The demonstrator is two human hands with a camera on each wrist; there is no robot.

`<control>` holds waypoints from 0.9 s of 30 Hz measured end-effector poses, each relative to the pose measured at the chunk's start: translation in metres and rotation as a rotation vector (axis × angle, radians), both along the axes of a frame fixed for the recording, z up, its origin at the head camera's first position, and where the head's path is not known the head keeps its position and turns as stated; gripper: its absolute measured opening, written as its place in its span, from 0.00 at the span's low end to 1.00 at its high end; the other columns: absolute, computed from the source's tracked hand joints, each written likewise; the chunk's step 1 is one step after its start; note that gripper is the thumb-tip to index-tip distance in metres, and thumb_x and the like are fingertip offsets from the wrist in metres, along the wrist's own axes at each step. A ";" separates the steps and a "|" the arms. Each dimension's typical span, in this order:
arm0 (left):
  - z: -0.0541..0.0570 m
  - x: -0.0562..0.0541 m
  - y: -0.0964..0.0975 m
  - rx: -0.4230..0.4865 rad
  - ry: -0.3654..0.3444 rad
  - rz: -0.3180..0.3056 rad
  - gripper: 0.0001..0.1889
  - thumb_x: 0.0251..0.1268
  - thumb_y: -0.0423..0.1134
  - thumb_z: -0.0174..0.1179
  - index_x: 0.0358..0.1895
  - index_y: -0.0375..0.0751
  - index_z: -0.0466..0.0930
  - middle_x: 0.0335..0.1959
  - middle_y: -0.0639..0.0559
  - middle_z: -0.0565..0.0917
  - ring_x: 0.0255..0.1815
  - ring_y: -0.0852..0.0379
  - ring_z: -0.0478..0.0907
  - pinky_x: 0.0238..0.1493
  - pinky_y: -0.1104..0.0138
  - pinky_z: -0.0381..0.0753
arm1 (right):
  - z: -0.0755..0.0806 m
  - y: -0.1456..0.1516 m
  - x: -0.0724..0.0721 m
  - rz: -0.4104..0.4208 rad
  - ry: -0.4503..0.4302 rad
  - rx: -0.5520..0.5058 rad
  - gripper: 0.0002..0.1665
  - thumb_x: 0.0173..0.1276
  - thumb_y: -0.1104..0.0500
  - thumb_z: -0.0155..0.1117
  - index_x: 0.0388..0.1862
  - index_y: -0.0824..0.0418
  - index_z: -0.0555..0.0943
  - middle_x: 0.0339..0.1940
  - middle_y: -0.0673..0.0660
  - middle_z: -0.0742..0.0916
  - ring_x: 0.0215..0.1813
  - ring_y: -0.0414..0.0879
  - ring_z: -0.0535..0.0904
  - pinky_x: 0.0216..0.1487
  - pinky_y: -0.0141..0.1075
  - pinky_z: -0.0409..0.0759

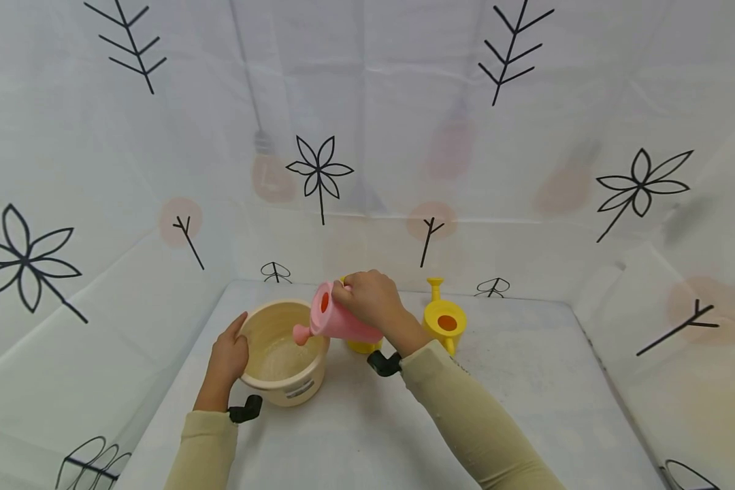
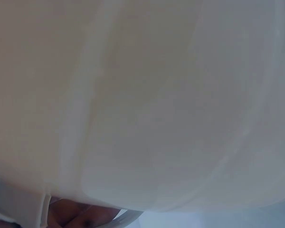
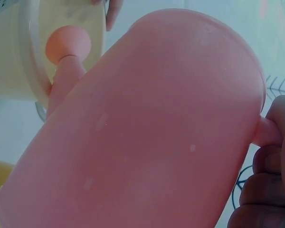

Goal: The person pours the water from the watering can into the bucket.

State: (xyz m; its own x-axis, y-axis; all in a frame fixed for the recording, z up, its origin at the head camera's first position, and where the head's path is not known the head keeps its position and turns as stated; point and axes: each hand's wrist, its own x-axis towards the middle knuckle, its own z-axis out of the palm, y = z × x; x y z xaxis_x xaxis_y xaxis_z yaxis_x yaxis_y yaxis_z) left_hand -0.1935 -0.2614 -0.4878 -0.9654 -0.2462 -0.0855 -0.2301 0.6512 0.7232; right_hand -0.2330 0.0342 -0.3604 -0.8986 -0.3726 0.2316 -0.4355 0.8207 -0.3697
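Note:
A cream plastic bucket (image 1: 277, 389) stands on the white table, slightly tipped toward me. My left hand (image 1: 225, 355) grips its left rim, thumb over the edge; the outer wall (image 2: 156, 104) fills the left wrist view, with a bit of the fingers (image 2: 85, 214) below. My right hand (image 1: 372, 298) holds a pink watering can (image 1: 350, 327) by its handle. The can is tilted, its round spout head (image 3: 69, 45) over the bucket's opening. In the right wrist view, curled fingers (image 3: 263, 190) wrap the handle. No water shows at the spout.
A yellow watering can (image 1: 436, 314) stands right of my right hand. Another yellow object (image 1: 363, 346) is mostly hidden behind the pink can. White cloth walls with black plant drawings enclose the back and sides of the white table (image 1: 527, 381).

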 end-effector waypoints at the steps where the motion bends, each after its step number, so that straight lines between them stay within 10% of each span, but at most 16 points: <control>1: 0.000 0.000 0.000 0.003 0.000 0.002 0.31 0.70 0.36 0.31 0.77 0.51 0.54 0.73 0.33 0.62 0.60 0.37 0.71 0.58 0.45 0.71 | 0.000 0.000 0.000 -0.001 -0.001 -0.001 0.26 0.69 0.45 0.45 0.12 0.54 0.69 0.12 0.47 0.67 0.21 0.45 0.68 0.22 0.33 0.61; 27: -0.002 -0.001 -0.002 0.015 -0.003 -0.002 0.30 0.71 0.35 0.31 0.77 0.50 0.54 0.74 0.34 0.60 0.66 0.35 0.67 0.61 0.44 0.69 | 0.002 -0.005 0.000 0.003 -0.006 -0.003 0.27 0.69 0.45 0.47 0.11 0.53 0.68 0.11 0.46 0.66 0.20 0.44 0.68 0.23 0.33 0.61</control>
State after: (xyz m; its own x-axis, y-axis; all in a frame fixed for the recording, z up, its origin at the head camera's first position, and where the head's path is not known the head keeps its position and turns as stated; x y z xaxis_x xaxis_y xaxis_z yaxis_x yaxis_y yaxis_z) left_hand -0.1945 -0.2631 -0.4894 -0.9656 -0.2431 -0.0919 -0.2310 0.6409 0.7320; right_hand -0.2327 0.0295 -0.3583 -0.8990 -0.3742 0.2273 -0.4355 0.8183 -0.3752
